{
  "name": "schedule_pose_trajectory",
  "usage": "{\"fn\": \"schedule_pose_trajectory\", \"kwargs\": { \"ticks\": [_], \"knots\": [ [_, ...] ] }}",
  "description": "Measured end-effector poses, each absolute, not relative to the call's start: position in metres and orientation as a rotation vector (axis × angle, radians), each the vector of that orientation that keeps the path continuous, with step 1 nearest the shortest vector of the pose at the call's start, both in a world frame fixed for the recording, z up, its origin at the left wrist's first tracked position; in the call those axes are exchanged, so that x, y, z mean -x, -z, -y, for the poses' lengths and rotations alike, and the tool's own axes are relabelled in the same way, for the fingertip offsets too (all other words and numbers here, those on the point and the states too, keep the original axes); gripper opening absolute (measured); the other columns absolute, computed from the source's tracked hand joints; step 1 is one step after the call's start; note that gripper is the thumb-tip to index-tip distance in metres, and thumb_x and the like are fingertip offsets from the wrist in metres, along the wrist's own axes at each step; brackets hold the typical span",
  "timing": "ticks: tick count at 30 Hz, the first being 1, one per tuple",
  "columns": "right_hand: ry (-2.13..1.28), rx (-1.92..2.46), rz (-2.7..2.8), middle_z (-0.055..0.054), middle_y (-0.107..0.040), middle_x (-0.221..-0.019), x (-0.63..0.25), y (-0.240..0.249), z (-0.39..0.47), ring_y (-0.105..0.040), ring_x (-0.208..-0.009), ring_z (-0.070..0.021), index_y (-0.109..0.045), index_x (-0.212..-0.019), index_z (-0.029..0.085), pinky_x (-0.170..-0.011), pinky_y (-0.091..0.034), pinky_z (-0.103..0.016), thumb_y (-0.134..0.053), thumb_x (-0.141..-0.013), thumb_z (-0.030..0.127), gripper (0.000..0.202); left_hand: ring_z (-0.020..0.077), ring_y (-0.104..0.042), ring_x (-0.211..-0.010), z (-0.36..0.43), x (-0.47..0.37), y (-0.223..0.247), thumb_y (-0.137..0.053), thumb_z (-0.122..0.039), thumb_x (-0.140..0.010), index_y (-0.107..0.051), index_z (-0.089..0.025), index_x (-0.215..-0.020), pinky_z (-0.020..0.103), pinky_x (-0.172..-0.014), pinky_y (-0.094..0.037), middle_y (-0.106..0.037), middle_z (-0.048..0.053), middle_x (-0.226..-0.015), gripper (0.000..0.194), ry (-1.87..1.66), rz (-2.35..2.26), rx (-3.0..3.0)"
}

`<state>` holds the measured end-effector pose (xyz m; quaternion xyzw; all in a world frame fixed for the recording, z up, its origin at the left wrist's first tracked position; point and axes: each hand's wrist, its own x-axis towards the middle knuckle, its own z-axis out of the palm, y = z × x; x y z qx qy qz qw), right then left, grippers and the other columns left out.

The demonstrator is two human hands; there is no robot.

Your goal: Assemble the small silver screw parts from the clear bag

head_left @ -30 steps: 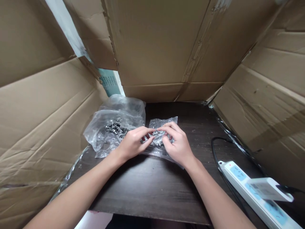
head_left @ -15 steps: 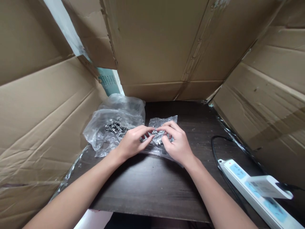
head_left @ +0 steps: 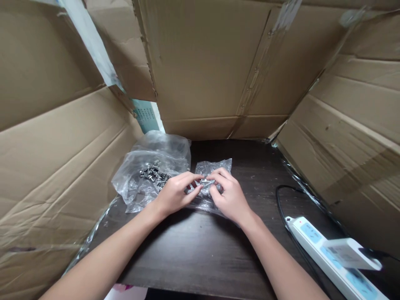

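Note:
A small shiny metal bolt lies roughly level between the fingertips of my two hands. My left hand grips its left end, thumb and forefinger curled inward. At the other end, the bent fingers of my right hand close on it. Under the hands is a small clear plastic bag, with metal pieces partly hidden by my right fingers. To the left, a larger clear plastic bag lies open, holding a pile of loose metal bolts just beyond my left hand.
The dark wooden table is enclosed by cardboard walls at the back and both sides. A white power strip with a plugged-in adapter stands at the right, near a black cable.
The camera view has tilted up slightly, so everything sits lower in the picture. Both hands stay together, and the bolt between them shows more level and more plainly.

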<state>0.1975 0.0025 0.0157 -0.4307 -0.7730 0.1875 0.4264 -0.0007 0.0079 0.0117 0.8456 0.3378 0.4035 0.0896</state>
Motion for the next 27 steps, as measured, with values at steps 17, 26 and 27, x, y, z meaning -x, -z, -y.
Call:
{"fn": "schedule_pose_trajectory", "kwargs": {
  "ticks": [17, 26, 27],
  "knots": [
    [-0.448, 1.088, 1.926, -0.005, -0.061, -0.100, -0.1980, -0.0188, -0.0013, -0.062, -0.086, -0.0188, -0.069, -0.095, 0.021, -0.073, -0.051, -0.031, -0.050, -0.082, 0.008, 0.027, 0.0135, -0.068, -0.074, -0.0069, 0.0010, -0.0107, -0.062, -0.019, -0.094, -0.066, -0.015, -0.114, 0.027, -0.075, -0.058, -0.072, 0.006, -0.091, 0.022, -1.211, -0.992, -2.530],
    [-0.412, 1.037, 1.882, -0.005, -0.062, -0.094, -0.1976, -0.0199, -0.0014, -0.062, -0.082, -0.0178, -0.071, -0.092, 0.021, -0.072, -0.052, -0.031, -0.049, -0.082, 0.007, 0.029, 0.0142, -0.068, -0.074, -0.0079, 0.0006, -0.0105, -0.062, -0.020, -0.094, -0.067, -0.015, -0.113, 0.027, -0.075, -0.058, -0.073, 0.007, -0.091, 0.021, -1.202, -1.000, -2.524],
    [-0.403, 1.009, 1.877, -0.005, -0.062, -0.093, -0.1973, -0.0210, -0.0010, -0.062, -0.081, -0.0177, -0.072, -0.090, 0.022, -0.072, -0.052, -0.031, -0.048, -0.081, 0.007, 0.029, 0.0142, -0.068, -0.074, -0.0080, 0.0008, -0.0098, -0.062, -0.021, -0.094, -0.067, -0.015, -0.113, 0.027, -0.075, -0.058, -0.073, 0.007, -0.091, 0.021, -1.205, -1.005, -2.524]
  ]
}}
